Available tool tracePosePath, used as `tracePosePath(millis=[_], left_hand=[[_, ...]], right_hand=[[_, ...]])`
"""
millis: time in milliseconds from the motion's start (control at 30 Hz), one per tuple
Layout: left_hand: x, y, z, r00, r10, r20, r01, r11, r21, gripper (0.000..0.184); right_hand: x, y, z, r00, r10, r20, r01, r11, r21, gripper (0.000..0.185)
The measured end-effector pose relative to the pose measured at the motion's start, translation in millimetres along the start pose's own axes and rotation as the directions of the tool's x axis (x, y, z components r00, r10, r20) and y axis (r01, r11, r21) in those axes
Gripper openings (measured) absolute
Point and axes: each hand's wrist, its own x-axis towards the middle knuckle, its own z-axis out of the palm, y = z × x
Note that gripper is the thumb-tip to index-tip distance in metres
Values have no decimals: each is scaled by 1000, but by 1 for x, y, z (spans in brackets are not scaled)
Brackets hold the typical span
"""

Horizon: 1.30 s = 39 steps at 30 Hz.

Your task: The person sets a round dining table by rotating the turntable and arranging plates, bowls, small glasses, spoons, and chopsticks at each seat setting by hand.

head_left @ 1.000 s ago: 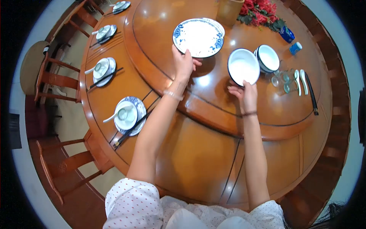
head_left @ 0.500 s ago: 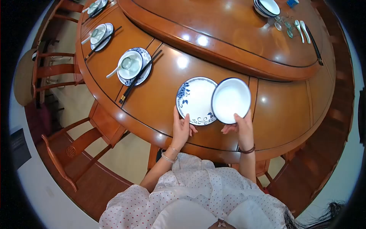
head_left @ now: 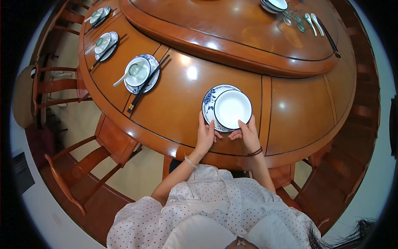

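Near the front edge of the wooden table (head_left: pixel 186 112), my left hand (head_left: pixel 206 136) grips the lower left rim of a white plate (head_left: pixel 209 101) with a blue floral border. My right hand (head_left: pixel 247 135) pinches the lower right rim of a white bowl (head_left: pixel 233 109) with a dark rim. The bowl overlaps the right part of the plate from above. Whether the plate rests on the tabletop cannot be told.
A place setting (head_left: pixel 141 72) with plate, bowl, spoon and black chopsticks (head_left: pixel 149 85) lies to the left, with two more beyond. The raised turntable (head_left: pixel 232 54) carries stacked bowls (head_left: pixel 274 5), glasses (head_left: pixel 294 18), white spoons (head_left: pixel 314 25) and chopsticks. Chairs (head_left: pixel 112 143) surround the table.
Both hands came back from over the turntable to the near edge with the plate and bowl. Since half a second ago, the bowl has moved left over the plate.
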Motion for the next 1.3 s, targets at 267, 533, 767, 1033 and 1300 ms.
tracePosePath(millis=[267,533,767,1033,1300], left_hand=[[-2,-7,0,999,-48,-10,48,999,15,57],[-2,-4,-6,996,-85,-21,87,990,115,57],[-10,7,-9,989,-145,-29,148,966,213,65],[-20,10,-21,991,37,-130,18,918,397,56],[-20,9,-30,959,216,-182,-130,910,394,43]], right_hand=[[7,7,-1,1000,22,-15,-23,1000,-19,36],[15,23,-3,1000,23,10,-23,1000,18,39],[20,36,-4,999,33,19,-34,998,51,45],[20,42,-2,1000,18,8,-19,998,58,48],[10,1,-14,910,-376,-173,55,523,-850,51]])
